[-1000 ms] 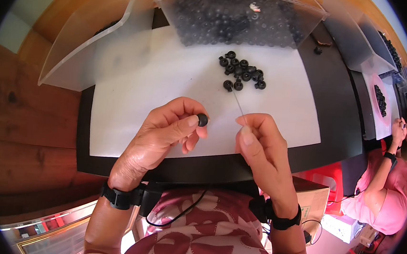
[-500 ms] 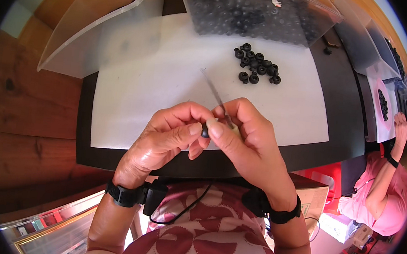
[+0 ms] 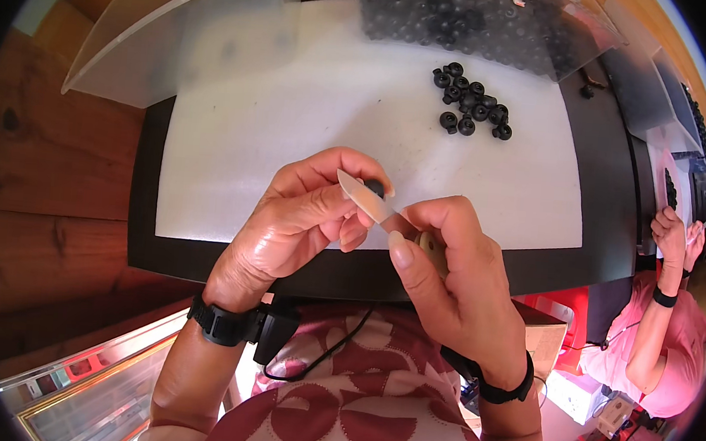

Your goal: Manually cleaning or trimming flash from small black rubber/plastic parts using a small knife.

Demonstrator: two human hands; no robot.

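Blade: thin pale blade (image 3: 365, 197) pinched in your right hand (image 3: 456, 278), thumb and forefinger closed on its near end, tip aimed to the upper left of the frame.
Piece: small black rubber piece (image 3: 374, 188) clamped at your left hand's (image 3: 308, 217) fingertips, centre of frame, touching the blade.
Advice: keep both hands close together over the white mat (image 3: 277, 132); seems best to brace knuckle to knuckle so the edge does not skate.
Pressure: judge it light, as soft rubber likely deforms if squeezed.
Stock: loose pile of black pieces (image 3: 470, 104) upper right; clear bag (image 3: 477, 15) of more at the top edge.
Neighbour: another person's hands (image 3: 674, 233) far right, well apart.
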